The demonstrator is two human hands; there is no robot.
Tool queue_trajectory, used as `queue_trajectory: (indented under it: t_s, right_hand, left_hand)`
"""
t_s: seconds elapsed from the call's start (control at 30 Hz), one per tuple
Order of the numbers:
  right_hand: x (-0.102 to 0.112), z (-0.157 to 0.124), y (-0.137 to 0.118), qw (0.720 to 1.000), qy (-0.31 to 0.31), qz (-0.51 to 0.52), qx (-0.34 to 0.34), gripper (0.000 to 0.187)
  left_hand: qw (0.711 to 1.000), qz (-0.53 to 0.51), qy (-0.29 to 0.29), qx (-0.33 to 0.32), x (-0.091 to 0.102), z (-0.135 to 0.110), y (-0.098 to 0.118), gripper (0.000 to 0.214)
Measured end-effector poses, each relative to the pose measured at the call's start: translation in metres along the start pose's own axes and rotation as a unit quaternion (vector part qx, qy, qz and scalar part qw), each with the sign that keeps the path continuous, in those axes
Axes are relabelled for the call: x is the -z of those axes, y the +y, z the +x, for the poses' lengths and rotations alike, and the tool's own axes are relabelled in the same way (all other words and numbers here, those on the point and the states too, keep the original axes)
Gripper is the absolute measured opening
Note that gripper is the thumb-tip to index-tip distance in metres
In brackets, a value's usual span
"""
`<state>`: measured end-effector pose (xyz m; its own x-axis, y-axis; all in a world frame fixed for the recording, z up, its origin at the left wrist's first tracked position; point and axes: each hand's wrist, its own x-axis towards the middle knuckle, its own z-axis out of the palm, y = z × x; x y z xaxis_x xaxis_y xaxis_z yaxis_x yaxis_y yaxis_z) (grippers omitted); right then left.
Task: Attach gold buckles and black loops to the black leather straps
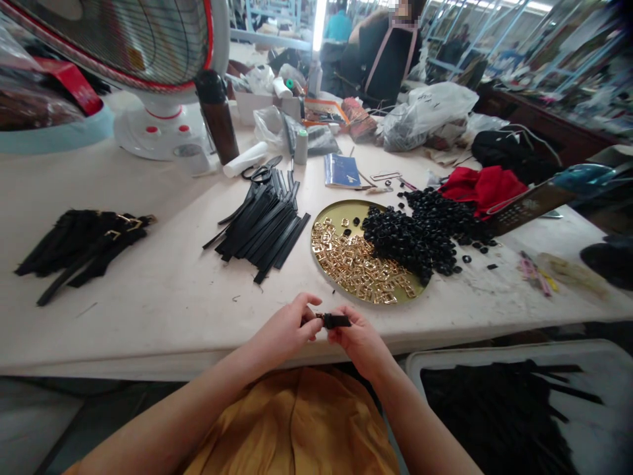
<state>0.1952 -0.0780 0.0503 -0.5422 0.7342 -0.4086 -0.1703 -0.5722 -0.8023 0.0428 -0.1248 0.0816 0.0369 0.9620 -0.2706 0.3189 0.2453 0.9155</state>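
A short black strap point(338, 321) is held between my hands, just above the table's front edge. My right hand point(357, 335) pinches its right part between thumb and fingers. My left hand point(293, 324) is curled around the other end, where a small gold-coloured glint, perhaps a buckle, shows by the fingertips. Beyond my hands lies a round gold-coloured tray point(316, 245) holding many gold buckles point(368, 267). A heap of small black loops point(403, 237) covers the tray's right side and spills onto the table. Left of the tray lies a pile of loose black strips point(262, 227).
Black straps with gold buckles point(93, 247) lie at the left. Scissors point(262, 171), a dark bottle point(217, 117) and a fan point(163, 125) stand farther back. A white bin point(608, 376) of black strips sits below the table at right. Another person point(386, 56) is across the table.
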Motion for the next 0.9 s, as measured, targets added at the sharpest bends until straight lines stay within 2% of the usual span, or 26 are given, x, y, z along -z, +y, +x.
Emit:
queue_trajectory:
  t_s: [0.2, 0.3, 0.4, 0.53, 0.63, 0.7, 0.77, 0.8, 0.9]
  right_hand:
    - [-0.003, -0.003, 0.005, 0.986, -0.103, 0.046, -0.127, 0.029]
    - [0.001, -0.005, 0.009, 0.982, -0.097, 0.086, -0.135, 0.026]
    - [0.005, -0.006, 0.012, 0.979, -0.098, 0.112, -0.141, 0.025]
    - [0.006, -0.007, 0.014, 0.991, -0.054, 0.095, -0.078, 0.025]
    - [0.002, -0.006, 0.015, 0.998, 0.019, -0.044, 0.031, 0.027]
    - [-0.002, -0.005, 0.016, 0.979, 0.091, -0.147, 0.11, 0.027]
    - [-0.005, -0.004, 0.017, 0.96, 0.139, -0.188, 0.152, 0.024]
    - [-0.006, -0.004, 0.017, 0.96, 0.138, -0.189, 0.152, 0.025]
    - [-0.004, -0.006, 0.016, 0.972, 0.073, -0.2, 0.102, 0.032]
  left_hand:
    - [0.986, 0.161, 0.034, 0.011, 0.0, -0.003, -0.008, 0.035]
    - [0.979, 0.198, 0.043, 0.014, 0.001, -0.003, -0.007, 0.03]
    - [0.98, 0.199, 0.021, 0.002, 0.002, -0.005, -0.006, 0.024]
    - [0.981, 0.192, -0.01, -0.003, 0.006, -0.01, -0.003, 0.022]
    - [0.986, 0.165, -0.02, -0.017, 0.005, -0.015, -0.001, 0.023]
    - [0.989, 0.139, -0.021, -0.035, 0.001, -0.016, 0.0, 0.026]
    - [0.992, 0.121, -0.012, -0.043, -0.003, -0.015, -0.001, 0.03]
    - [0.993, 0.112, -0.007, -0.039, -0.004, -0.014, -0.002, 0.031]
    - [0.997, 0.071, -0.019, -0.017, -0.004, -0.012, -0.006, 0.036]
